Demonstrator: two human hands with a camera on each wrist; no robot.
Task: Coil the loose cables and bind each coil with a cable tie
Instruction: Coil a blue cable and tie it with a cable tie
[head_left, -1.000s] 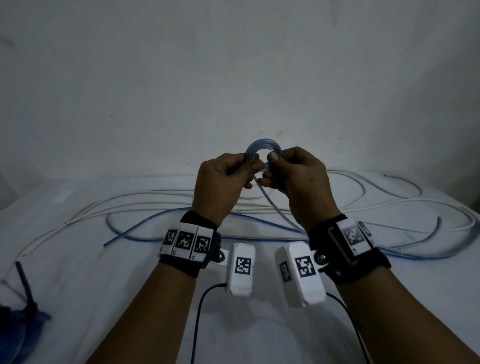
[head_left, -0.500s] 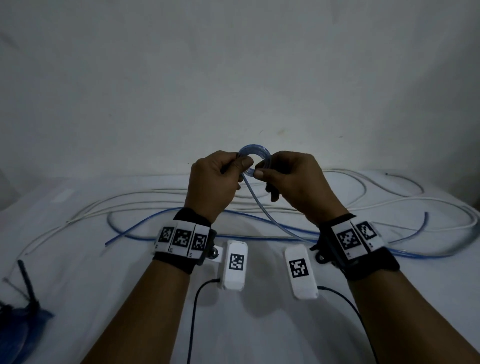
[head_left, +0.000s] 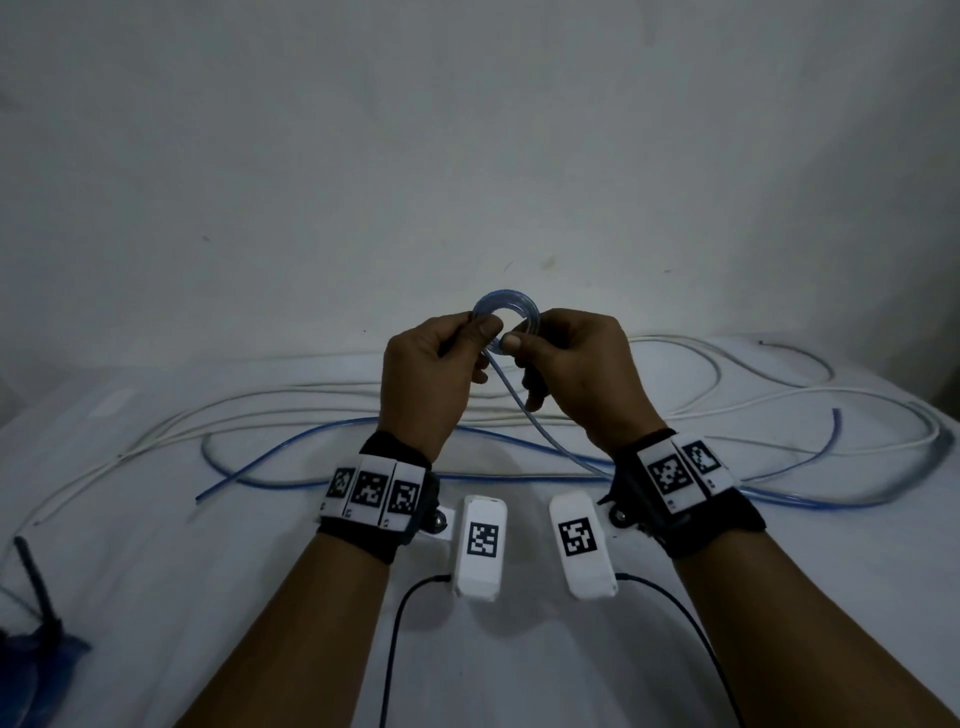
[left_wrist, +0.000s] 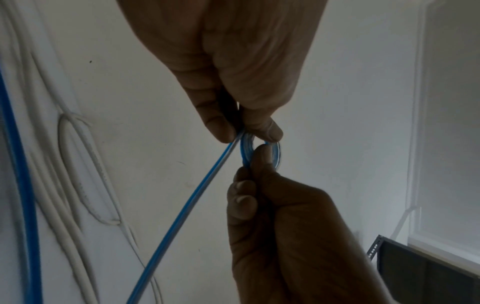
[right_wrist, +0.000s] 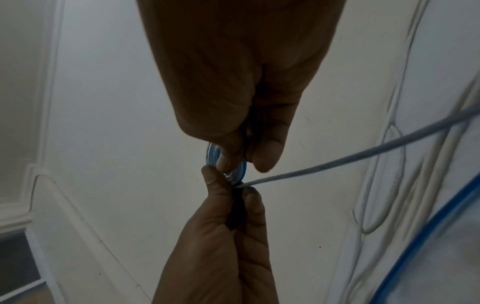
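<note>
A small coil of blue cable (head_left: 506, 307) is held up in front of the wall, above the white table (head_left: 218, 582). My left hand (head_left: 480, 338) pinches the coil's left side between thumb and fingers (left_wrist: 221, 127). My right hand (head_left: 522, 339) pinches its right side, thumb (right_wrist: 265, 156) on the loop. The wrist views show the coil (left_wrist: 245, 152) (right_wrist: 214, 153) between the two sets of fingertips. From the coil the loose blue cable (head_left: 540, 431) runs down under my right wrist and on across the table (head_left: 291, 441).
Several loose white cables (head_left: 311, 397) lie in long loops across the back of the table, to its right edge (head_left: 883, 410). At the lower left edge a black strip (head_left: 32, 577) sticks up from a blue bundle (head_left: 36, 654). Black leads (head_left: 395, 623) run from my wrist units.
Both hands have drifted slightly left and lower with the coil. My right wrist has turned outward, and its fingers now sit on the loop's right side.
</note>
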